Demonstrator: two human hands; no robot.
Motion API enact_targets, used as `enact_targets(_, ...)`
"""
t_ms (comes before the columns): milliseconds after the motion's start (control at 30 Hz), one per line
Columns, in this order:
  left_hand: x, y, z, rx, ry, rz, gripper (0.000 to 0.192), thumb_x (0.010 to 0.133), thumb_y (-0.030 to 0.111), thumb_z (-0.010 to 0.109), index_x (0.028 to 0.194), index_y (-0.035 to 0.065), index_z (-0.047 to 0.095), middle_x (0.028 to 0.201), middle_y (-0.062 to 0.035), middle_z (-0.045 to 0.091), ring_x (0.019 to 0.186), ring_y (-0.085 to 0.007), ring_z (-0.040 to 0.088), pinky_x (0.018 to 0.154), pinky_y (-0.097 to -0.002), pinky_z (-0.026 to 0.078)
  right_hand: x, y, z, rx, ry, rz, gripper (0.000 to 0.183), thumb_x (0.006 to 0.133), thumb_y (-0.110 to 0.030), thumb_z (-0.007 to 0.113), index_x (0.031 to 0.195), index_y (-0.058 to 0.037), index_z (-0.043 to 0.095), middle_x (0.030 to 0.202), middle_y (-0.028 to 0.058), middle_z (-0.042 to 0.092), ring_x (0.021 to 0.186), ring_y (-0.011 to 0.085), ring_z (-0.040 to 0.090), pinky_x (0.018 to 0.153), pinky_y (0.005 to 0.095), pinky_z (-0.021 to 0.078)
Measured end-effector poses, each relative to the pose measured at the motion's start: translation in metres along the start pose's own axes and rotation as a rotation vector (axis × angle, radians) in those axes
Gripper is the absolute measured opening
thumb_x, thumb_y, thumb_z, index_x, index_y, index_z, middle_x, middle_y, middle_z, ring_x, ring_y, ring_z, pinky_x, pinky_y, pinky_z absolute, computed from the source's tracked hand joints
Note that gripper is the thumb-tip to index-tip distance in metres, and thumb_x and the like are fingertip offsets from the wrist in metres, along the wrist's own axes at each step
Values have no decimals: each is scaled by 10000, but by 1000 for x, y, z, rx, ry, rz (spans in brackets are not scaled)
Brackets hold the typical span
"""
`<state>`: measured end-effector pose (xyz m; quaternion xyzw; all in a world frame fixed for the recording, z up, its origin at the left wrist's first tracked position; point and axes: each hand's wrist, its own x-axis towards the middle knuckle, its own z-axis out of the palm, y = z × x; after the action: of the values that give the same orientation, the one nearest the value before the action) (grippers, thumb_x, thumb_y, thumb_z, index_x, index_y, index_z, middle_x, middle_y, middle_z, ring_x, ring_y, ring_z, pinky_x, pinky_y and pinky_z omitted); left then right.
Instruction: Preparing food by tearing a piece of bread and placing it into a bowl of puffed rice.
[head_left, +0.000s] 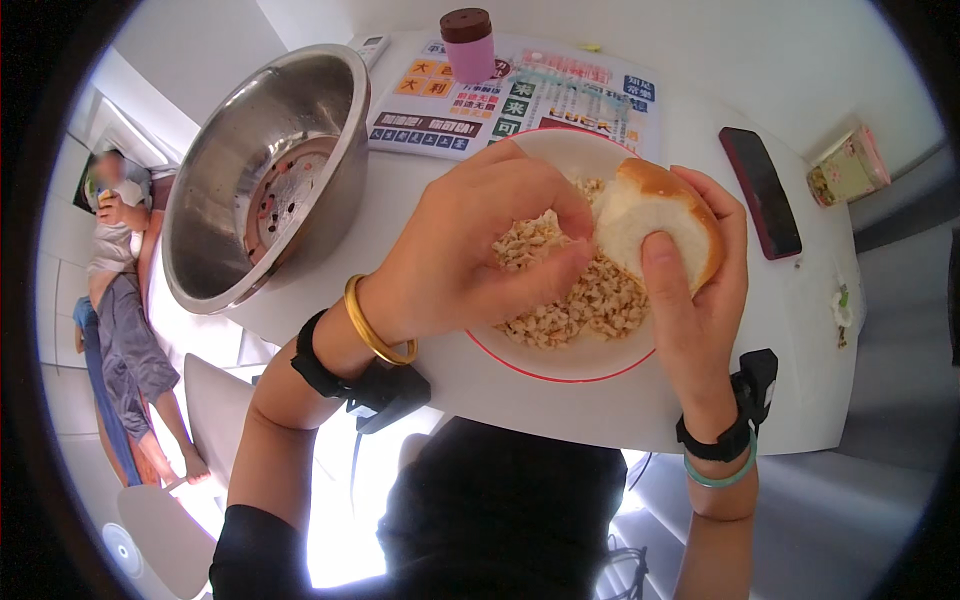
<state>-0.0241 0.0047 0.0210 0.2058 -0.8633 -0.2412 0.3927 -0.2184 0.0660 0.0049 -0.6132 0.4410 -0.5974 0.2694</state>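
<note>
My right hand (701, 277) grips a piece of white bread (634, 225) with a golden-brown crust, the thumb pressed on its soft torn face. Close to the bread's left edge is my left hand (487, 232), with thumb and fingers curled nearly together. Whether a bit of bread is pinched between those fingertips cannot be told. Both hands are above a white bowl (559, 367) with a red rim. Many small torn bread crumbs (577, 304) lie in it, some showing through the loop of my left fingers.
A large steel basin (191, 247) with dark and reddish bits stands at left. Behind the bowl are a printed mat (427, 124) and a pink lidded cup (471, 56). A phone (761, 195) and a floral container (851, 169) sit at right. A person (124, 247) reclines at far left.
</note>
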Motion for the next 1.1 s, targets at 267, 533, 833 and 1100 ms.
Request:
enact_targets(267, 0, -1, 5, 15, 38, 11, 154, 711, 73, 693, 839, 74, 606, 829, -27, 621, 770, -180, 552, 728, -284, 415, 0, 2, 0, -33, -29, -23, 448, 862, -171, 635, 1218, 23, 443, 1115, 143, 561, 1017, 178, 567, 880, 291, 459)
enact_targets(533, 0, -1, 2, 27, 29, 7, 139, 710, 60, 673, 818, 73, 586, 816, -23, 608, 774, -181, 547, 737, -284, 414, 0, 1, 0, -46, -8, -11, 446, 860, -175, 636, 1215, 18, 446, 1113, 139, 562, 1015, 177, 566, 880, 292, 459)
enact_targets(833, 0, 0, 4, 5, 41, 9, 152, 718, 92, 700, 824, 73, 594, 824, -28, 615, 772, -182, 545, 728, -283, 409, 0, 3, 1, -35, -23, -11, 446, 855, -161, 638, 1217, 16, 447, 1114, 141, 564, 1012, 178, 571, 877, 290, 462)
enact_targets(1100, 1, 0, 4, 27, 50, 18, 169, 699, 40, 673, 838, 78, 586, 787, -50, 599, 763, -242, 550, 696, -323, 455, 0, 3, 0, -64, -39, -30, 450, 852, -162, 644, 1215, 18, 450, 1115, 139, 564, 1017, 181, 572, 876, 291, 463)
